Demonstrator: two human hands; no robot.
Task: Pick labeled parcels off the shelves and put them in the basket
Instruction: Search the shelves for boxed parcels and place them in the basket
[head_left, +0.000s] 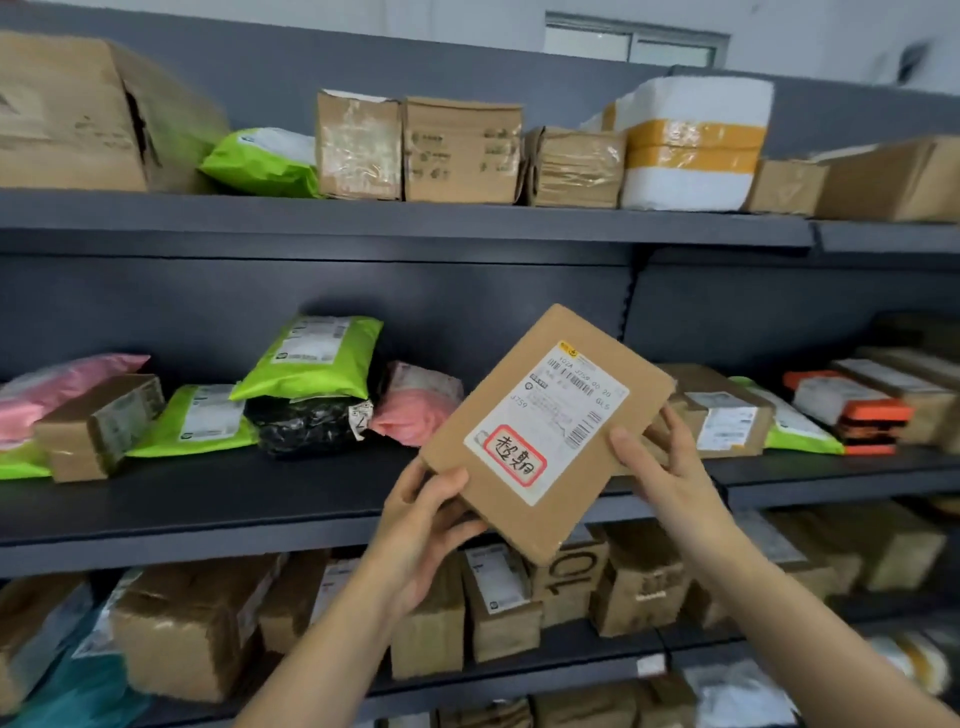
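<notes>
The dark grey shelves (311, 499) fill the view in three tiers, crowded with cardboard boxes, green and pink mailer bags and a white foam box (696, 145) on the top tier. In front of the middle tier, lifted clear of it and tilted with its face toward the camera, is a flat brown parcel (498, 384), the item to go into the basket; no basket is in view, so I cannot tell where it stands. The likely trouble lies there: the parcel must be carried somewhere out of sight, and turning away from shelves this crowded could swing a corner into the loose bags near the edge and drag one off. The hold is also only at the edges, so a quick swing could let the thin box slip. The left hand (421, 525) pinches the lower left corner, thumb on the front and fingers behind. The right hand (660, 467) grips the right edge, thumb on the front beside the white shipping label (550, 415). At the label's lower end sits a red-bordered sticker (514, 456) with handwritten characters.
</notes>
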